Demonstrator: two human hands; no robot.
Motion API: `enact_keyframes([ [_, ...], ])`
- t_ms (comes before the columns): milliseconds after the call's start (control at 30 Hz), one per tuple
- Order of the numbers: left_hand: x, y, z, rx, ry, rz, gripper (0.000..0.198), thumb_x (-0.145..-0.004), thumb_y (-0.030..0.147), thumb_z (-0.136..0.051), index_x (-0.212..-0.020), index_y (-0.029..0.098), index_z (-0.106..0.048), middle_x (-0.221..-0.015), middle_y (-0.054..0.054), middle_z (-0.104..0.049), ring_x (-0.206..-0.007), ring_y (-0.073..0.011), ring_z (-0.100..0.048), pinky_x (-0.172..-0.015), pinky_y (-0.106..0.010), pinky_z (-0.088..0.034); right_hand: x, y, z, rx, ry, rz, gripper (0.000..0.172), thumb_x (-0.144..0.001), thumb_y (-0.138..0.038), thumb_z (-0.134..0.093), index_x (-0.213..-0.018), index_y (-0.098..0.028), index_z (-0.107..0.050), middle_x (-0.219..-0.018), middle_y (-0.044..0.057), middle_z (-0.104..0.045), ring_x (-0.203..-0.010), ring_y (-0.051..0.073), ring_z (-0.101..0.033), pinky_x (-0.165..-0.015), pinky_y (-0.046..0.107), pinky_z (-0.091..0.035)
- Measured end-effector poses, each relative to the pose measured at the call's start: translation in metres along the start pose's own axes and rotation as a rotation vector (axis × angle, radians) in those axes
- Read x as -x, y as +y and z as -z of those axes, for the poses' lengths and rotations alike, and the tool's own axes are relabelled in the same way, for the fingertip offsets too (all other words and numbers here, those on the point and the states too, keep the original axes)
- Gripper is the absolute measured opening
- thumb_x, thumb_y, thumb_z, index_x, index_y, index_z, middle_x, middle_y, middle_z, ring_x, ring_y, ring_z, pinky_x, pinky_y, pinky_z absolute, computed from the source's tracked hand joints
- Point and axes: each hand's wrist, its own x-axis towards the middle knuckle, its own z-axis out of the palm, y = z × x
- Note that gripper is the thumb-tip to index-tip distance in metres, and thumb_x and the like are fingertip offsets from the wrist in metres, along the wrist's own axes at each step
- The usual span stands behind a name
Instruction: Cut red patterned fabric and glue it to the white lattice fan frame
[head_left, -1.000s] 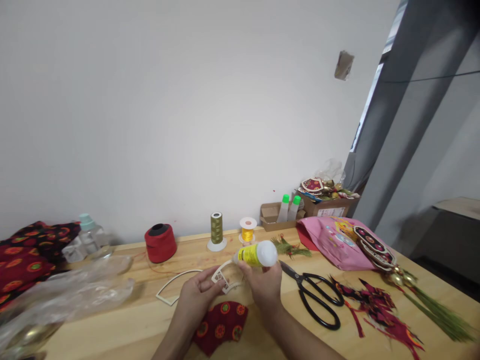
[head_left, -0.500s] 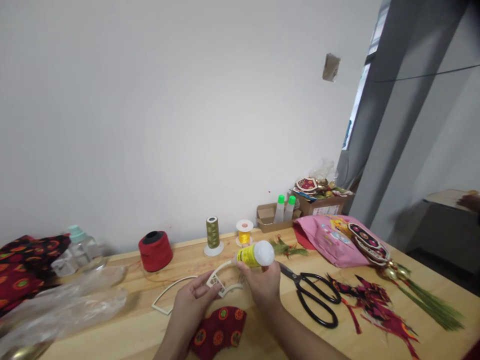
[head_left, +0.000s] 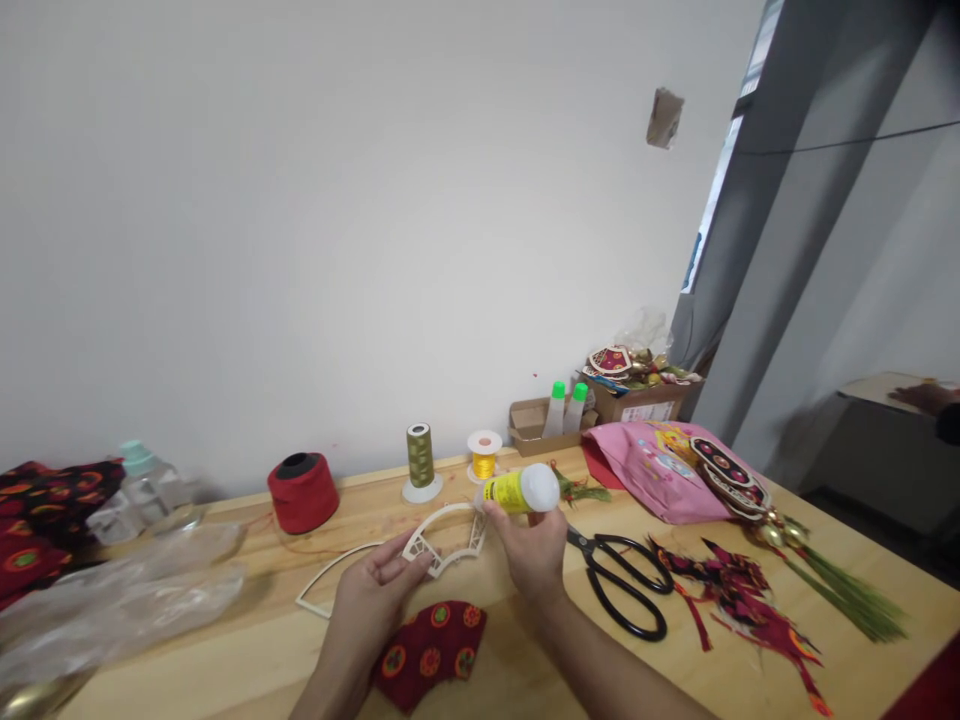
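My left hand (head_left: 382, 590) pinches the left end of a pale, fan-shaped openwork frame (head_left: 448, 512), which is held above the table. In my right hand (head_left: 536, 545) is a glue bottle (head_left: 517, 491) with a yellow label, tipped on its side, its narrow end by the frame's upper right corner. Whether the tip touches the frame I cannot tell. Below the hands lies a fan-shaped piece of dark red patterned cloth (head_left: 431, 650). A second, thin pale frame (head_left: 319, 578) rests on the table, partly behind my left hand.
Black-handled scissors (head_left: 626, 585) and red cloth scraps (head_left: 742, 590) lie to the right, before a pink bag (head_left: 652, 470). Along the wall stand a red thread cone (head_left: 303, 492), a green spool (head_left: 420, 460) and a yellow spool (head_left: 484, 463). Plastic bags (head_left: 142, 590) lie left. Another person's hand (head_left: 922, 397) shows far right.
The glue bottle has shifted slightly right and up, and the frame has turned so that its right side shows more fully. The whole view has moved a little.
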Motion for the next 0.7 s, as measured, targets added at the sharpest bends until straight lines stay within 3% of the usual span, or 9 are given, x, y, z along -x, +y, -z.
enact_keyframes([
  [467,0.0052,0.0058,-0.0066,0.006,0.037,-0.001,0.062,-0.05,0.023,-0.075,-0.105,0.007,-0.052,-0.058,-0.004,-0.069,-0.056,-0.0127,-0.062,-0.056,-0.018,-0.047,0.0004,-0.0013,-0.0008,-0.037,-0.002,-0.006,0.032,-0.054,-0.029,-0.07,-0.077,-0.009,-0.063,-0.078,0.013,-0.068,-0.075,0.024,-0.063,-0.073,0.037,-0.049],
  [700,0.0001,0.0032,-0.0049,0.011,0.056,0.0,0.048,-0.058,0.013,-0.07,-0.103,0.01,-0.053,-0.062,-0.005,-0.07,-0.058,-0.0142,-0.063,-0.055,-0.02,-0.048,-0.0002,0.0012,0.0002,0.0,-0.028,0.003,0.033,-0.052,-0.028,-0.072,-0.077,-0.009,-0.063,-0.077,0.012,-0.068,-0.073,0.024,-0.062,-0.072,0.036,-0.05],
])
